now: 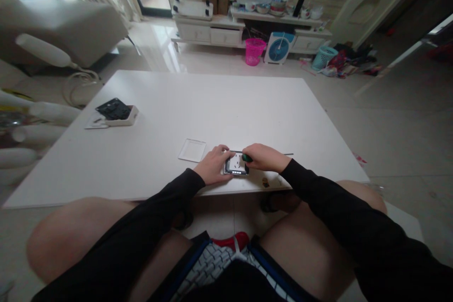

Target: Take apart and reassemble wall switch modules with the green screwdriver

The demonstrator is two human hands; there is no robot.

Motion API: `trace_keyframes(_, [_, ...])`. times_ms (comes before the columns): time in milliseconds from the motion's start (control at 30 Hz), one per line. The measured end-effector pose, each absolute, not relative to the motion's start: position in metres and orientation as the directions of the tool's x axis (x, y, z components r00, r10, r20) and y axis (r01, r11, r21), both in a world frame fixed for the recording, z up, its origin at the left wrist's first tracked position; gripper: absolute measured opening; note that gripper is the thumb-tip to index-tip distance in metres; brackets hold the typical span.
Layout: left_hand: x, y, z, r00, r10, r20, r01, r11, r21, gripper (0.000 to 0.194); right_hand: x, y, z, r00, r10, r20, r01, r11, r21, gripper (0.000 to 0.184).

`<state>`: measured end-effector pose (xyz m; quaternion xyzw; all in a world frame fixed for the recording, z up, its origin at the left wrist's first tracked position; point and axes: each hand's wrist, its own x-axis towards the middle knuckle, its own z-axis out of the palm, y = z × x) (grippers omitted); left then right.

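On the white table (230, 108), near its front edge, lies a wall socket (236, 164) with a white face, dark slots and a dark frame. My left hand (214, 165) grips the socket by its left side, fingers at the far edge and thumb toward its face. Closed in my right hand (264, 156) is a screwdriver (247, 157), of which only the green handle end shows at the socket's right side. Its tip is hidden. A clear square cover plate (192, 150) lies left of my left hand.
Small brass-coloured parts (265, 182) lie by the front edge, below my right hand. A thin dark rod (289, 154) rests beyond my right wrist. At the far left, a black frame (113, 109) leans on a white box (128, 117). My knees flank the table's front edge.
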<state>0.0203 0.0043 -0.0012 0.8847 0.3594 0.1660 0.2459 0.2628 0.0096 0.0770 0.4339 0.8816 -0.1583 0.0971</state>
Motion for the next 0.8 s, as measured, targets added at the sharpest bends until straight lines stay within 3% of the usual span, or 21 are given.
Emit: trace_keyframes(800, [0.0222, 0.0042, -0.0011, 0.691, 0.714, 0.112, 0.546, -0.617, 0.567, 0.069, 0.2539, 0.0096, 0.0785, -0.619, 0.687, -0.380, 0.764, 0.640, -0.085, 0.016])
